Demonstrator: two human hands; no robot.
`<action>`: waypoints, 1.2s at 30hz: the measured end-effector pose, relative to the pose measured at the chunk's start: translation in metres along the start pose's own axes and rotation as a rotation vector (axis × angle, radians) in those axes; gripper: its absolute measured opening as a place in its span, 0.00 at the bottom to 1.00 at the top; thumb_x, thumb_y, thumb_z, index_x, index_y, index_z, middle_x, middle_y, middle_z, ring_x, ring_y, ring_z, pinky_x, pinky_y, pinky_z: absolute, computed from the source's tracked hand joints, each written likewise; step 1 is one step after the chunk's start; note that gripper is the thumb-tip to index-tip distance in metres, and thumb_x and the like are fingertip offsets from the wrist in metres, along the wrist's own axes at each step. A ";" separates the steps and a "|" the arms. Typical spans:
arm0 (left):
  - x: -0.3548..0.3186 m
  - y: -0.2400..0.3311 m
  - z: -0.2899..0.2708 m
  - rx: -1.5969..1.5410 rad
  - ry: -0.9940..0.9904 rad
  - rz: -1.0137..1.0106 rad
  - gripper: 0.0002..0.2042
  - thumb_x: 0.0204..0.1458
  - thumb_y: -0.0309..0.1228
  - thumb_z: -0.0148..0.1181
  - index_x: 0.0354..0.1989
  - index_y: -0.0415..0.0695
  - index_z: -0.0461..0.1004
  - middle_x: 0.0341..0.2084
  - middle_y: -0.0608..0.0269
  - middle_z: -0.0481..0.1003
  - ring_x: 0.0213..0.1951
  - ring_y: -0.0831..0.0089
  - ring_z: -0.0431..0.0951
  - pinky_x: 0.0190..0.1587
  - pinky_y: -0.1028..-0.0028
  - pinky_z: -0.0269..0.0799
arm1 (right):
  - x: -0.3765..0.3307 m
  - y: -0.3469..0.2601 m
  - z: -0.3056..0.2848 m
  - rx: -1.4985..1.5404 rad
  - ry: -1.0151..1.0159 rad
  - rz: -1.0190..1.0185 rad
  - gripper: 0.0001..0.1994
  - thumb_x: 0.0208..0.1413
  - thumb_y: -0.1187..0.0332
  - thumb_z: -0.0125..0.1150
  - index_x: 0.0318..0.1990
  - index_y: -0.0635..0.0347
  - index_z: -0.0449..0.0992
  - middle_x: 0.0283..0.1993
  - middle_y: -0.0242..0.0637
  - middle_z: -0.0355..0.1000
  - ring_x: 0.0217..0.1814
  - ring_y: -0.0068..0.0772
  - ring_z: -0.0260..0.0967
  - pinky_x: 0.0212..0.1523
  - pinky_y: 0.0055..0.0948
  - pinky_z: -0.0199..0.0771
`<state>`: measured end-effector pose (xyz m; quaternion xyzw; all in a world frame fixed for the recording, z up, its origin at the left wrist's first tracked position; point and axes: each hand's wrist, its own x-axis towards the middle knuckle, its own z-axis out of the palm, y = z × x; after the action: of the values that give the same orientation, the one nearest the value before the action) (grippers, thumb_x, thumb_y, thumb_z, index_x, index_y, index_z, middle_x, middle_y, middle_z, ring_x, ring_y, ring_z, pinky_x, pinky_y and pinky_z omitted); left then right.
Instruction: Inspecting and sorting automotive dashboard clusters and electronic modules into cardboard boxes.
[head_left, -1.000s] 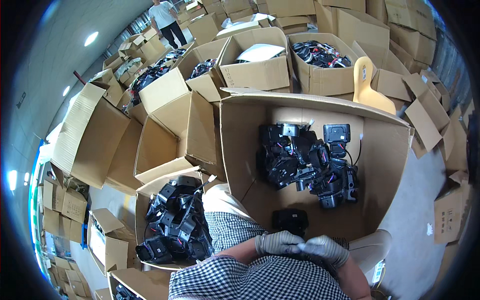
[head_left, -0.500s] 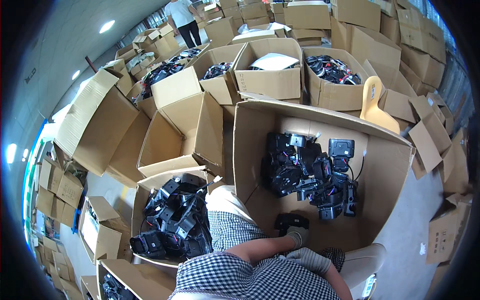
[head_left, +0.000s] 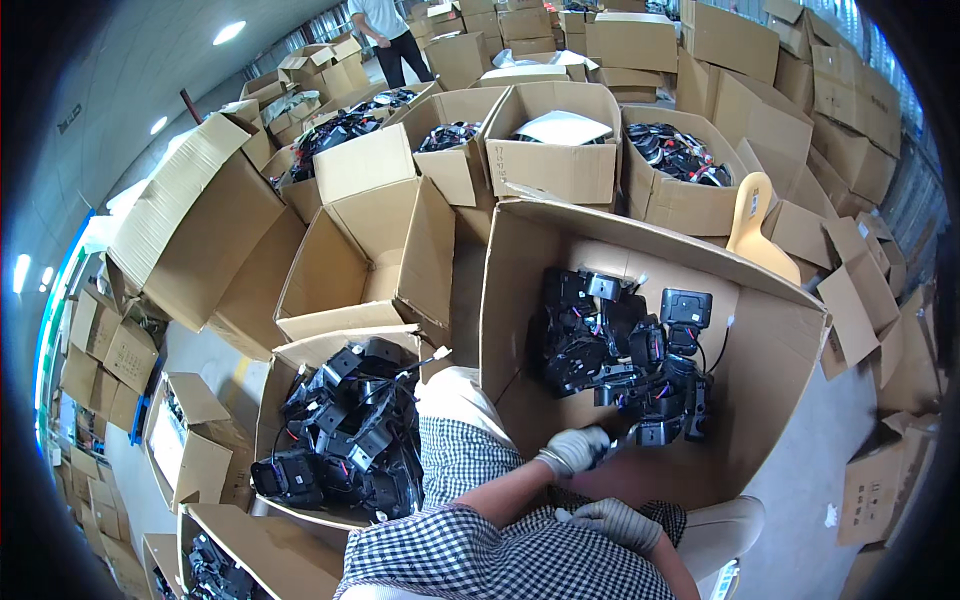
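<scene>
My left hand (head_left: 574,452), in a pale knit glove, is inside the large cardboard box (head_left: 650,225) in front of me. Its fingers are curled on a dark, blurred black plastic part (head_left: 622,441), seen almost edge-on. Just beyond the fingertips lies a heap of black plastic assemblies (head_left: 640,350) with thin cables and white connectors. My right hand (head_left: 618,522), gloved too, rests on my checked apron (head_left: 440,550) with its fingers loosely extended and nothing visible in them.
At my left stands a carton of black assemblies (head_left: 360,430); behind it is an open carton (head_left: 370,265). Several cartons of cabled parts (head_left: 675,160) line the back. A yellow plastic chair (head_left: 752,225) stands beyond my box. Far off, a person (head_left: 388,40) stands among boxes.
My left hand has moved up and away from the box's near side, and the black part that lay there is no longer in that spot. My right hand stays on my lap.
</scene>
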<state>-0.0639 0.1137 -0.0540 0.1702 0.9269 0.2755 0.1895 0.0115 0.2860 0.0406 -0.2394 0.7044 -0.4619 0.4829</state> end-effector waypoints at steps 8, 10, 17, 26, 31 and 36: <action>-0.062 -0.046 -0.074 -1.902 0.722 0.338 0.14 0.53 0.37 0.60 0.46 0.46 0.73 0.39 0.63 0.76 0.42 0.70 0.75 0.49 0.68 0.72 | 0.018 -0.033 0.002 -0.153 0.042 0.035 0.24 0.60 0.48 0.50 0.27 0.61 0.78 0.24 0.43 0.72 0.28 0.30 0.71 0.41 0.28 0.69; -0.079 -0.063 -0.083 -2.038 0.824 0.170 0.23 0.50 0.49 0.58 0.50 0.48 0.71 0.47 0.60 0.73 0.51 0.62 0.72 0.57 0.59 0.67 | 0.029 -0.042 0.004 -0.247 0.077 -0.131 0.21 0.61 0.50 0.49 0.27 0.57 0.78 0.22 0.45 0.69 0.24 0.41 0.69 0.35 0.32 0.70; -0.116 -0.059 -0.140 -2.285 0.925 0.198 0.25 0.59 0.48 0.47 0.59 0.44 0.65 0.56 0.51 0.68 0.55 0.52 0.69 0.57 0.49 0.66 | 0.058 -0.048 0.015 -0.404 0.072 -0.269 0.14 0.61 0.55 0.51 0.36 0.52 0.79 0.19 0.39 0.65 0.19 0.35 0.64 0.29 0.31 0.67; -0.148 -0.078 -0.142 -2.391 1.106 0.288 0.26 0.58 0.50 0.46 0.60 0.47 0.65 0.59 0.53 0.65 0.59 0.53 0.65 0.61 0.49 0.60 | 0.071 -0.084 0.023 -0.224 0.056 -0.169 0.14 0.57 0.58 0.58 0.32 0.61 0.79 0.20 0.41 0.69 0.19 0.34 0.67 0.26 0.30 0.67; -0.186 -0.124 -0.154 -2.269 1.287 0.345 0.28 0.60 0.51 0.38 0.63 0.45 0.59 0.60 0.51 0.63 0.61 0.54 0.62 0.62 0.52 0.59 | 0.077 -0.087 0.027 -0.399 0.115 -0.251 0.14 0.57 0.61 0.59 0.26 0.64 0.75 0.17 0.43 0.66 0.17 0.28 0.65 0.23 0.30 0.64; -0.212 -0.185 -0.155 -1.756 1.917 -0.074 0.22 0.60 0.48 0.46 0.51 0.43 0.71 0.47 0.56 0.74 0.48 0.62 0.73 0.56 0.63 0.65 | 0.058 -0.091 0.025 -0.235 0.134 -0.174 0.17 0.58 0.60 0.58 0.22 0.64 0.72 0.15 0.44 0.60 0.14 0.35 0.57 0.22 0.32 0.62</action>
<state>0.0128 -0.1903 0.0146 -0.2991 0.2075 0.7924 -0.4895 -0.0004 0.1883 0.0909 -0.3230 0.7607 -0.4313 0.3619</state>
